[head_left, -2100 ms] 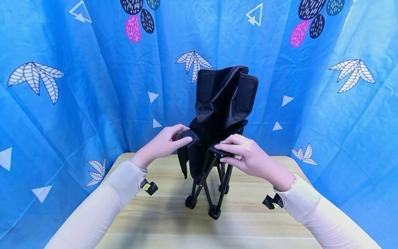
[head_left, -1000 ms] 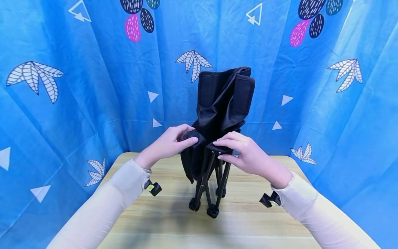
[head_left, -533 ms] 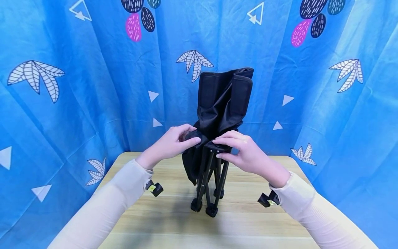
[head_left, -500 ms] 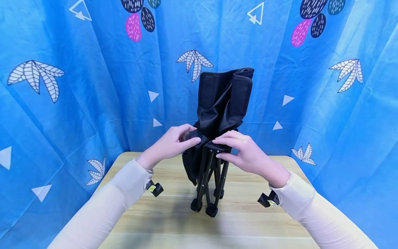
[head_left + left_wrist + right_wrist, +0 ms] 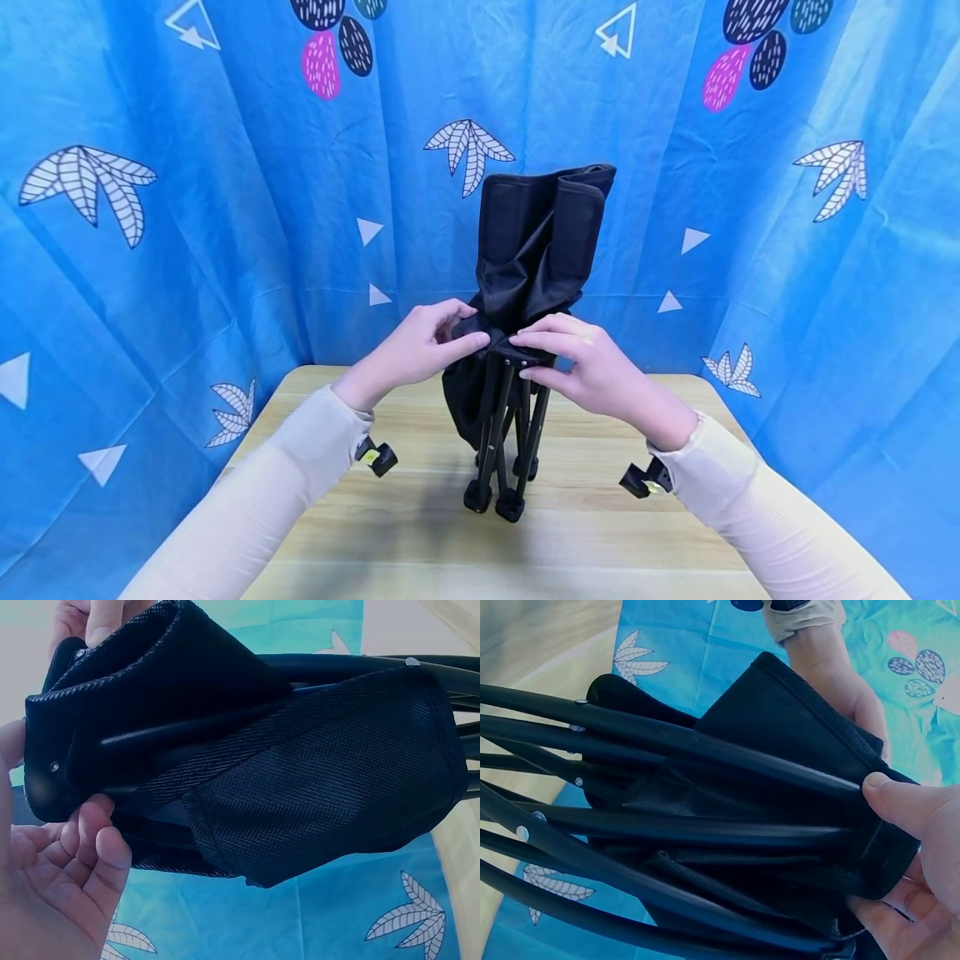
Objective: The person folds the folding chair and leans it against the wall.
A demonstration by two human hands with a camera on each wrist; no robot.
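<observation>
A black fabric folding camp chair [image 5: 525, 242] stands upright on the table, its seat folded inward and its dark metal legs [image 5: 512, 433] drawn close together. My left hand [image 5: 423, 340] grips the front left seat corner, thumb on top. Curled fingers [image 5: 94, 825] of that hand lie against the cloth corner in the left wrist view. On the other side, my right hand [image 5: 588, 362] pinches the riveted front right corner. The right wrist view shows its thumb [image 5: 889, 799] beside a leg tube's end. A mesh pocket [image 5: 330, 772] hangs at the chair's left side.
The light wood table [image 5: 360, 517] lies under the chair. A blue patterned curtain [image 5: 247, 208] surrounds the table at the back and sides. Small black camera mounts [image 5: 378, 457] sit at both wrists.
Both hands have moved toward each other, bringing the front seat corners together. The chair has narrowed, its feet have come closer, and the backrest has folded in slightly.
</observation>
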